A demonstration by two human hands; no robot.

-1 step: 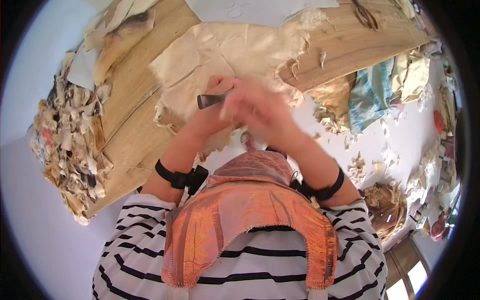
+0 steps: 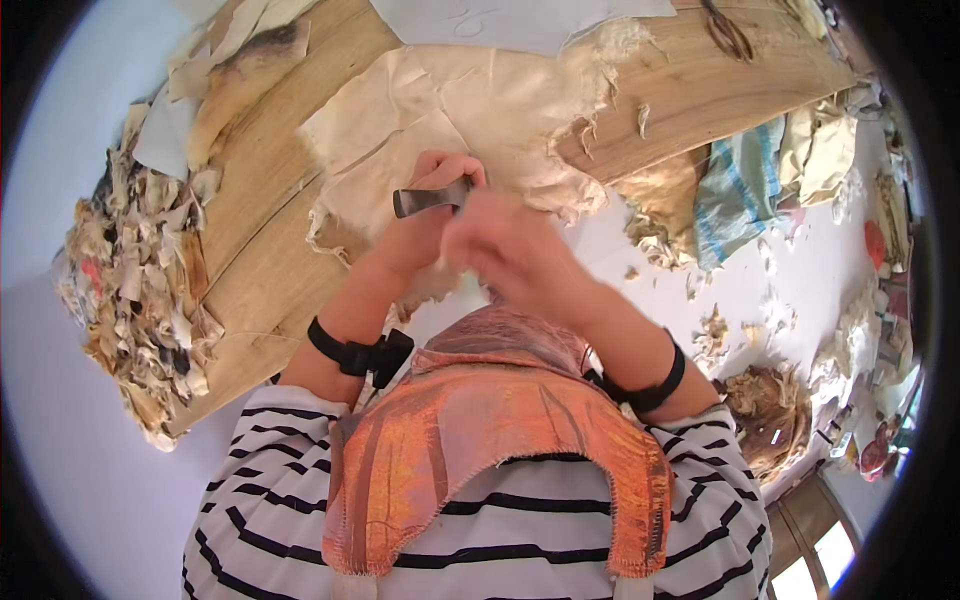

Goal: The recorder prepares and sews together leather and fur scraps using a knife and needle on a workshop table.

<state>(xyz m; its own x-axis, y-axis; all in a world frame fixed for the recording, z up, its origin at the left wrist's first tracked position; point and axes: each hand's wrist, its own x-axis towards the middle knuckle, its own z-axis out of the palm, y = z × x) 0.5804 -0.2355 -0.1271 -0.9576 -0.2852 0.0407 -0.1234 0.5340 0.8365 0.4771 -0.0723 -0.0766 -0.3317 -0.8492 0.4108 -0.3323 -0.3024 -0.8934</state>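
Note:
My left hand [image 2: 430, 205] is wrapped round a dark metal tool [image 2: 418, 202] with a flat, bent blade. My right hand [image 2: 500, 250] is blurred just below and right of the tool, fingers bent; what they hold, if anything, I cannot make out. Under and beyond both hands lies a cream hide [image 2: 440, 85] with wrinkles, cut lines and ragged edges, on a wooden board [image 2: 250, 230].
Scrap pieces [image 2: 150, 300] are heaped at the left. A white sheet [image 2: 510, 20] and dark scissors [image 2: 730, 30] lie at the back. A blue sack [image 2: 740, 200] and paler pieces are at the right, above a light floor [image 2: 660, 300] strewn with scraps.
My right hand has shifted slightly downward, uncovering more of the tool near my left fingers. My left hand is nearly in the same place.

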